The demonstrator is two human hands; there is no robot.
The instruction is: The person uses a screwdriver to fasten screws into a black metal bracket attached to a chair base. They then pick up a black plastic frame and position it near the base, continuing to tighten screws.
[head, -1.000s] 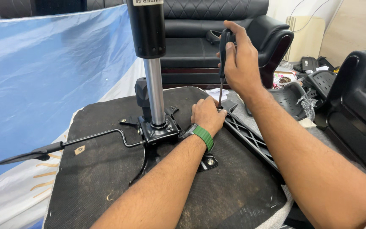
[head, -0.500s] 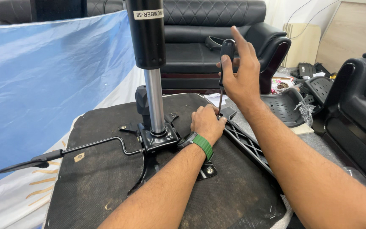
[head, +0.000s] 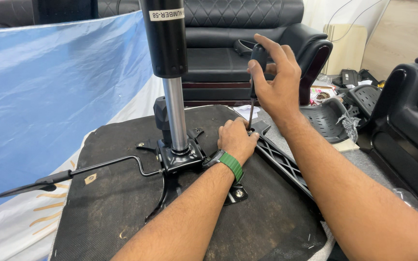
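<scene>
Gripping the black handle of a screwdriver (head: 254, 77) between thumb and curled fingers, right hand (head: 276, 82) raised above the upturned chair seat (head: 122, 208), shaft pointing straight down to a spot at the seat's far edge, just beside the left knuckles. Resting fist-like on the seat, left hand (head: 235, 140), fingers curled under near the screwdriver tip (whether pinching a screw there, cannot tell), green band (head: 231, 166) around the wrist. Standing upright from a black metal plate (head: 180, 162) bolted at the middle of the seat, a steel column (head: 175, 113) topped by a thick black cylinder (head: 164, 36). Reaching out leftward from the plate, a thin bent lever (head: 73, 171) ending in a flat paddle. Lying along the seat's right edge under the right forearm, a black ribbed plastic arm piece (head: 279, 162).

Containers: only a dark perforated plastic shell (head: 325, 123) on the right, bowl-like, with what looks like crumpled clear plastic at its rim; contents otherwise hidden. Behind, a black quilted sofa (head: 238, 29); at left, a blue and white cloth (head: 49, 96).

Against the view half a second earlier: same grip on the screwdriver, same left fist beside the tip, right fingers now shifted a little around the handle, forefinger lifted higher; seat, column and lever unmoved.
</scene>
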